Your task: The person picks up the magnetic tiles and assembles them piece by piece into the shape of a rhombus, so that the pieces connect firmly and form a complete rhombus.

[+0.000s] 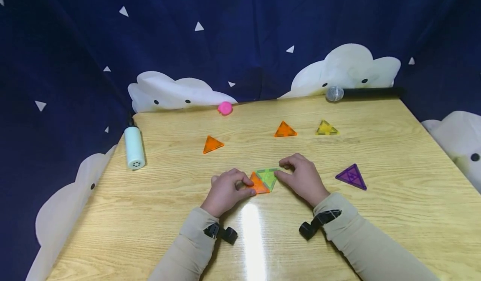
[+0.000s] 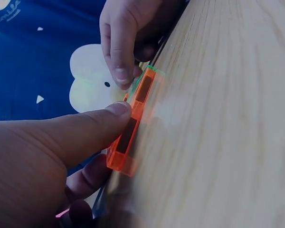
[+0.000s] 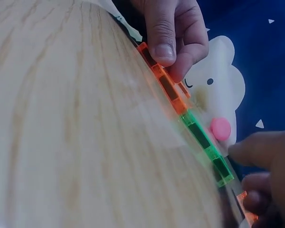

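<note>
An orange triangle tile (image 1: 259, 184) and a green triangle tile (image 1: 267, 178) lie flat on the table, joined edge to edge. My left hand (image 1: 227, 190) pinches the orange tile's left side between thumb and fingers; in the left wrist view the thumb rests along that orange tile (image 2: 128, 128). My right hand (image 1: 302, 178) is at the green tile's right side, fingers relaxed and apart. In the right wrist view a small gap shows between the right hand (image 3: 268, 166) and the green tile (image 3: 206, 145).
Two more orange triangles (image 1: 213, 144) (image 1: 285, 130), a yellow triangle (image 1: 327, 128) and a purple triangle (image 1: 352, 176) lie around the hands. A pink round object (image 1: 225, 108), a microphone (image 1: 360, 93) and a pale blue cylinder (image 1: 134, 147) are near the wooden table's (image 1: 150, 214) edges.
</note>
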`<state>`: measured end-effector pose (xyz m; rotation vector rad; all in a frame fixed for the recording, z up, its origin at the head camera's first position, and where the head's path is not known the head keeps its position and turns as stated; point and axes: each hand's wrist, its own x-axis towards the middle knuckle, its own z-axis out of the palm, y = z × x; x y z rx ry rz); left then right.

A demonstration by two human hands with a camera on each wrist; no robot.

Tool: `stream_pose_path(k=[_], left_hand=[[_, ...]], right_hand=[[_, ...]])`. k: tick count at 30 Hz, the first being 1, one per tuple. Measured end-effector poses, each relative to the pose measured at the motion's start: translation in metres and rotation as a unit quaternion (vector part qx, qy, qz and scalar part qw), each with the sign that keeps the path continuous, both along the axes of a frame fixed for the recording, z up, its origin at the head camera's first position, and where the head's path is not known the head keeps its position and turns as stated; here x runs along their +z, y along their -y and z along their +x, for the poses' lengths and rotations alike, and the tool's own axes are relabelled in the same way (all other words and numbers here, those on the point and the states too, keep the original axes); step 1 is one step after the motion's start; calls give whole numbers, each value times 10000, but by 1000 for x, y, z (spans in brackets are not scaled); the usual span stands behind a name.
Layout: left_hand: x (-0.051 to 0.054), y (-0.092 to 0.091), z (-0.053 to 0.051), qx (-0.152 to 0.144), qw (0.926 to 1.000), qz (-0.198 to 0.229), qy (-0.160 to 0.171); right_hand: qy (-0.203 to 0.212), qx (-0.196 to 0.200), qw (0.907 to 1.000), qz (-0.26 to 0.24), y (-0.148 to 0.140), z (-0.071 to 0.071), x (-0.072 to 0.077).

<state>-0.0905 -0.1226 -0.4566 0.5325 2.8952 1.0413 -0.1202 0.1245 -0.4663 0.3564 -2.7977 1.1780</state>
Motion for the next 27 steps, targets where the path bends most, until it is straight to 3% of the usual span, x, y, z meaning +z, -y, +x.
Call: stream_pose_path(k=[9, 13, 21, 27], left_hand=[[1, -1, 0, -11, 10000, 41, -6], [1, -1, -1, 10, 10000, 13, -13], [0, 0, 0, 34, 10000, -34, -21], [0, 0, 0, 45, 10000, -85, -24]], right_hand=[[-67, -62, 9996, 278, 0, 1, 2], [-103, -64, 9999, 111, 0, 1, 3], [328, -124, 9983, -475, 1, 2, 2], [373, -243, 9963, -737, 7, 6, 5]])
